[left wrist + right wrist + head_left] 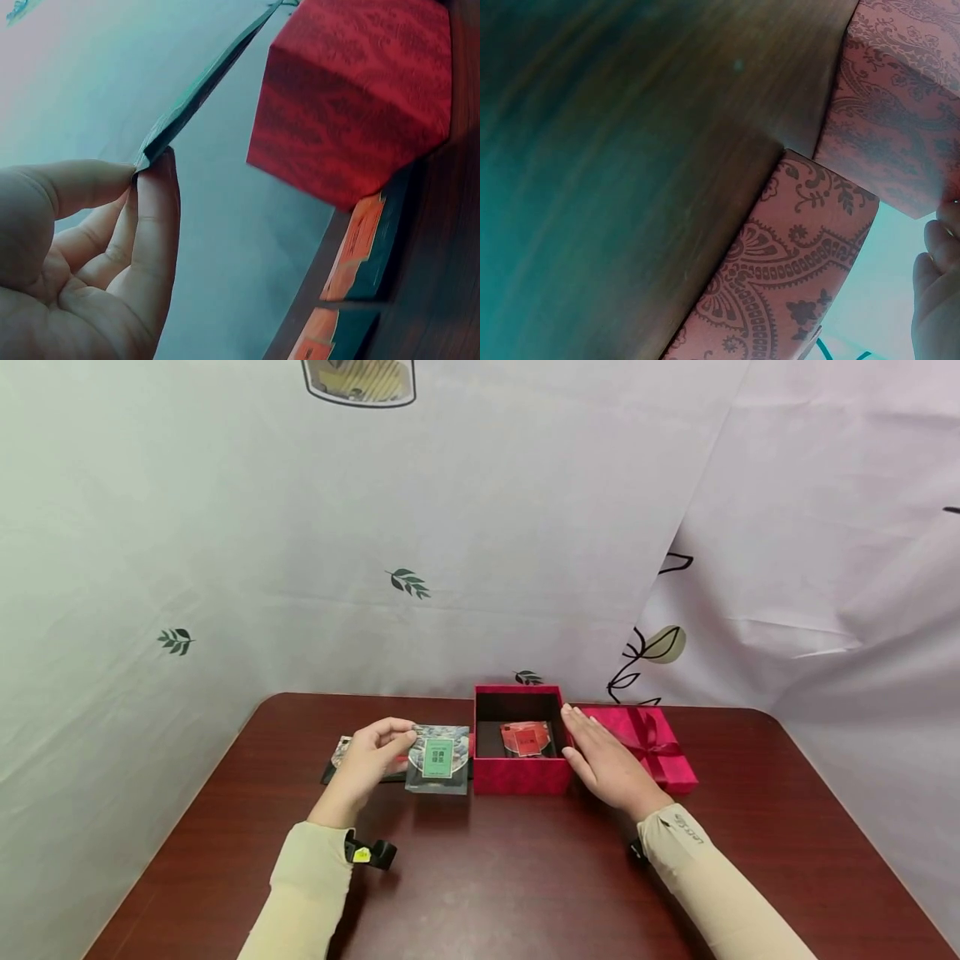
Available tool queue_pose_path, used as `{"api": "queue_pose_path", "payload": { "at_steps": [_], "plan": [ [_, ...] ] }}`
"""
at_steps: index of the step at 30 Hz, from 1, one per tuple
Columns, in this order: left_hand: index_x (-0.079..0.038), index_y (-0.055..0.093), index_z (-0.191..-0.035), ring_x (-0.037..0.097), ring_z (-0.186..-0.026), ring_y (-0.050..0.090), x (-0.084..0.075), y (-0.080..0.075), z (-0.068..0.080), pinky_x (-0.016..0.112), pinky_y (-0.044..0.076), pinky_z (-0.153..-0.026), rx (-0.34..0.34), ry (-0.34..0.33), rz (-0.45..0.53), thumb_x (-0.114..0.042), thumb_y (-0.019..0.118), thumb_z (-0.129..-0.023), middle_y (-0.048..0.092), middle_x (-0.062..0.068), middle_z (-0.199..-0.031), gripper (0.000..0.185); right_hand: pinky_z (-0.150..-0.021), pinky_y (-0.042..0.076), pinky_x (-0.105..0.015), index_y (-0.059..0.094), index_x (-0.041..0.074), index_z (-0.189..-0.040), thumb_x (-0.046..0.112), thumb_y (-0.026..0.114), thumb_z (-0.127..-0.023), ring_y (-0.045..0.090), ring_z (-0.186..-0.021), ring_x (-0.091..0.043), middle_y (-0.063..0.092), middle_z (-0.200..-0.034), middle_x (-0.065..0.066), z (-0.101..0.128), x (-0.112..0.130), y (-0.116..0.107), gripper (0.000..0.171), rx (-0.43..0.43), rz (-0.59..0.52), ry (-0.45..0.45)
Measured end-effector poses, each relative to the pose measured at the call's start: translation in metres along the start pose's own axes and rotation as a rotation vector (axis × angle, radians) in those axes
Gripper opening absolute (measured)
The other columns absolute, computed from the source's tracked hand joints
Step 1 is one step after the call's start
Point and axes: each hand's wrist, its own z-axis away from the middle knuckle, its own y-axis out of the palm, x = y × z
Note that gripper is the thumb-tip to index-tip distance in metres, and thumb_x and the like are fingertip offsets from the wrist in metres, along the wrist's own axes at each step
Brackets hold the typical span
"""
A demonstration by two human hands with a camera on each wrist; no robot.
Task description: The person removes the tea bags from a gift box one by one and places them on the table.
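Note:
My left hand (363,766) pinches a flat sachet (437,768) with a green label by its left edge, between thumb and fingers. The sachet is raised just left of a red patterned box (521,777). Edge-on, the same sachet (191,101) shows in the left wrist view. Inside the uncovered box lies a sachet with a red label (527,740). My right hand (611,768) rests on the box's right side with fingers straight. In the right wrist view only part of that hand (939,289) appears, near the box (892,127).
Right of the box lies its red lid (615,718) with a ribbon bow. Behind my left hand, more sachets (337,753) lie on the table, partly hidden; two orange-labelled sachets (362,232) show in the left wrist view. A patterned cloth (480,527) hangs behind the brown table (510,877).

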Motion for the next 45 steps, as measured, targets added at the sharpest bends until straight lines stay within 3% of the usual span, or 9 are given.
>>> {"api": "queue_pose_path", "payload": {
  "at_steps": [7, 13, 20, 32, 45],
  "plan": [
    [0.008, 0.056, -0.128, 0.006, -0.083, 0.064, 0.005, -0.02, 0.002, 0.023, 0.058, -0.074, 0.01, -0.034, -0.026, -0.009, 0.061, -0.101, 0.067, -0.001, -0.095, 0.032, -0.119, 0.026, -0.055, 0.03, -0.002, -0.157, 0.026, 0.057, -0.103, 0.023, -0.152, -0.033, 0.03, -0.164, -0.015, 0.0, 0.002, 0.0, 0.066, 0.001, -0.005, 0.007],
    [0.009, 0.053, -0.133, 0.008, -0.083, 0.064, 0.012, -0.024, 0.0, 0.024, 0.058, -0.078, 0.039, -0.068, -0.052, -0.005, 0.057, -0.101, 0.063, 0.005, -0.096, 0.035, -0.119, 0.025, -0.056, 0.029, -0.002, -0.158, 0.027, 0.056, -0.104, 0.024, -0.151, -0.036, 0.029, -0.164, -0.016, 0.0, 0.002, -0.002, 0.066, 0.005, -0.011, 0.014],
    [0.011, 0.056, -0.127, 0.009, -0.083, 0.067, 0.021, -0.017, -0.003, 0.027, 0.059, -0.078, 0.075, -0.125, -0.093, -0.002, 0.056, -0.101, 0.064, 0.012, -0.102, 0.029, -0.119, 0.025, -0.056, 0.028, -0.001, -0.158, 0.027, 0.054, -0.104, 0.024, -0.151, -0.036, 0.029, -0.164, -0.016, 0.001, 0.002, -0.001, 0.065, -0.002, -0.016, 0.003],
    [0.013, 0.06, -0.115, 0.011, -0.073, 0.066, 0.034, -0.001, -0.003, 0.028, 0.06, -0.069, 0.162, -0.204, -0.149, 0.001, 0.056, -0.099, 0.064, 0.01, -0.089, 0.021, -0.119, 0.025, -0.056, 0.028, -0.001, -0.158, 0.025, 0.056, -0.103, 0.022, -0.152, -0.034, 0.028, -0.164, -0.016, 0.0, 0.002, -0.001, 0.067, 0.009, -0.025, 0.017],
    [0.009, 0.063, -0.103, 0.013, -0.067, 0.065, 0.035, 0.008, 0.001, 0.03, 0.06, -0.064, 0.189, -0.212, -0.215, 0.001, 0.056, -0.098, 0.064, 0.012, -0.087, 0.012, -0.119, 0.025, -0.056, 0.028, -0.001, -0.158, 0.025, 0.056, -0.104, 0.023, -0.152, -0.034, 0.029, -0.164, -0.016, 0.0, 0.001, -0.001, 0.066, 0.01, -0.021, 0.017]
  ]
}}
